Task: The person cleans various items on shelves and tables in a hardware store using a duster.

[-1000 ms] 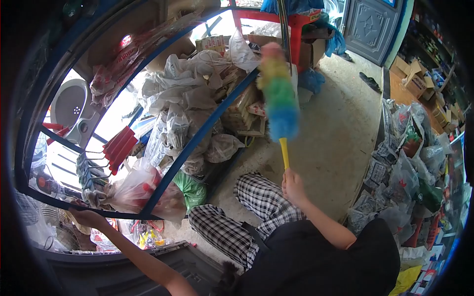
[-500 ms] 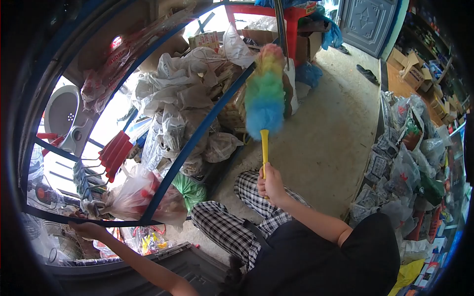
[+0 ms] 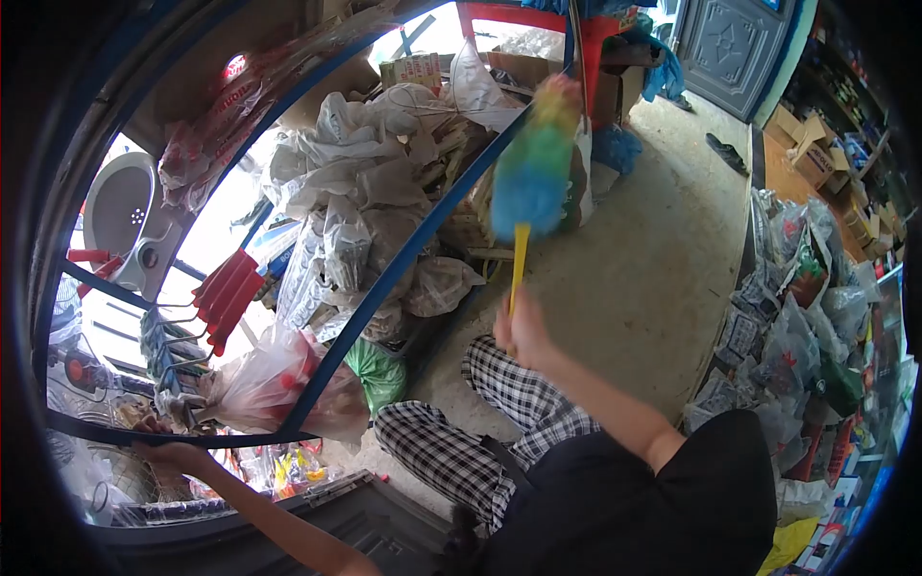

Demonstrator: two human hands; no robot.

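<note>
A feather duster (image 3: 530, 182) with rainbow bristles and a yellow handle is held upright in my right hand (image 3: 526, 331), the fingers wrapped round the handle's lower end. Its fluffy head is blurred and overlaps the blue metal bar (image 3: 413, 245) of a frame near the bar's upper end. At the lower left, my left hand (image 3: 171, 455) grips the frame's lower blue rail (image 3: 235, 440). A clear plastic bag with red contents (image 3: 274, 379) hangs just inside the rail, close to that hand. Red paint-roller-like tools (image 3: 226, 298) hang above it.
Plastic-wrapped goods (image 3: 351, 192) pile up behind the frame. A grey sink (image 3: 120, 221) stands far left, and a green bag (image 3: 375, 370) lies by my knees. Bagged items (image 3: 783, 331) line the right side below cardboard boxes (image 3: 812, 149). A red plastic stool (image 3: 600, 43) stands at the back.
The duster has shifted slightly up and to the right, its head more tilted and blurred. My right hand moved up with it. My left hand stays on the rail; the view has shifted a little.
</note>
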